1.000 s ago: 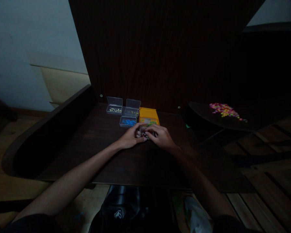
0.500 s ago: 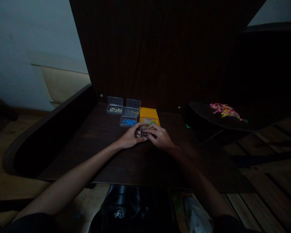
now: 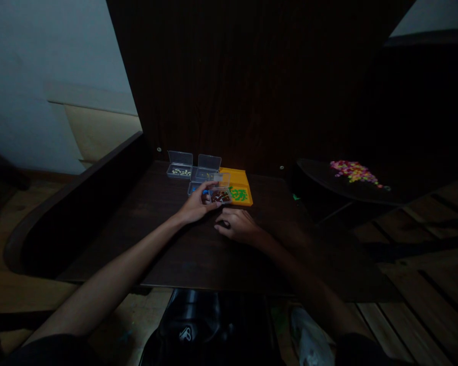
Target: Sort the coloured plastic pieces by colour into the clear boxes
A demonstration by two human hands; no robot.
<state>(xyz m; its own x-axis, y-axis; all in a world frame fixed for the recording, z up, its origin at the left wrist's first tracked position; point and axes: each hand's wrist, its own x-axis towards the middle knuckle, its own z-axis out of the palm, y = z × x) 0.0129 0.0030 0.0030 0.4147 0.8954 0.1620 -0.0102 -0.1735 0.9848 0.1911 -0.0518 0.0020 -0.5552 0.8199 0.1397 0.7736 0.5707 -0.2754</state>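
Note:
My left hand (image 3: 196, 207) grips a small clear plastic box (image 3: 220, 196) with its lid up, thumb in front and fingers behind. Dark reddish-brown and pale small pieces lie inside it. Just below and right of this box, my right hand (image 3: 238, 224) hovers near the tabletop, its fingers curled with thumb and forefinger close together. Whatever they might pinch is too small to make out. A yellow box (image 3: 248, 201) holding green pieces (image 3: 238, 193) stands open behind my hands. Partly hidden by my left hand is a clear box of blue pieces (image 3: 194, 189).
Two more open clear boxes stand at the back, one with cream pieces (image 3: 181, 172) and one (image 3: 209, 161) with few yellowish bits. A heap of colourful beads (image 3: 353, 172) lies on a dark ledge to the right. A raised side panel (image 3: 87, 198) borders the dark tabletop (image 3: 168, 259) on the left.
My right hand has drawn back from the held box, down toward me. My left hand has shifted the box left and away, partly covering the blue pieces; the green ones now show more.

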